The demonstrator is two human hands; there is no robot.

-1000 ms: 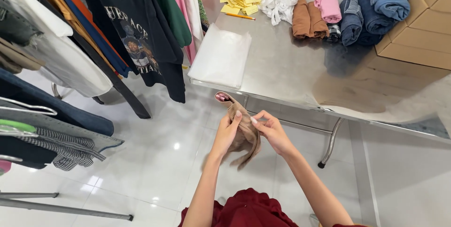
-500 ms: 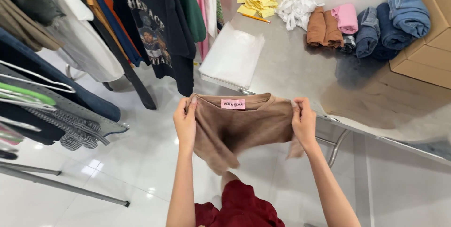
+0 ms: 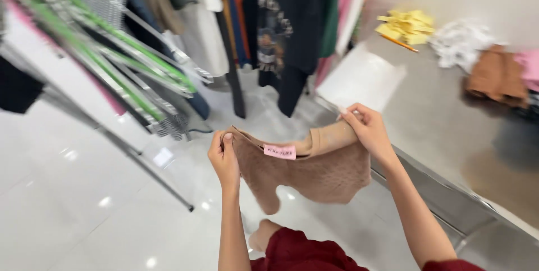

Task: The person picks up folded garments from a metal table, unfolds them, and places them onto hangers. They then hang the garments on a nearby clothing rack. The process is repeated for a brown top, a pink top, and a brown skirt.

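Both hands held a tan knit garment (image 3: 314, 171) stretched out at the lower centre of the frame, above the floor and just left of the counter's edge. The left hand (image 3: 224, 159) pinched one top corner of the garment, and the right hand (image 3: 368, 131) gripped the other, where the fabric was bunched into a fold. A small pink label (image 3: 279, 151) sat on its top hem between the hands.

The grey counter (image 3: 432, 119) ran along the right of the frame, its near edge passing under the right forearm. A white sheet (image 3: 362, 77) lay on it near the right hand, with yellow cloths (image 3: 409, 25), a white bundle (image 3: 460, 41) and a brown folded piece (image 3: 497, 77) further back. Hanging clothes on a rack (image 3: 129, 63) filled the upper left, and glossy white floor (image 3: 73, 215) lay open below them.
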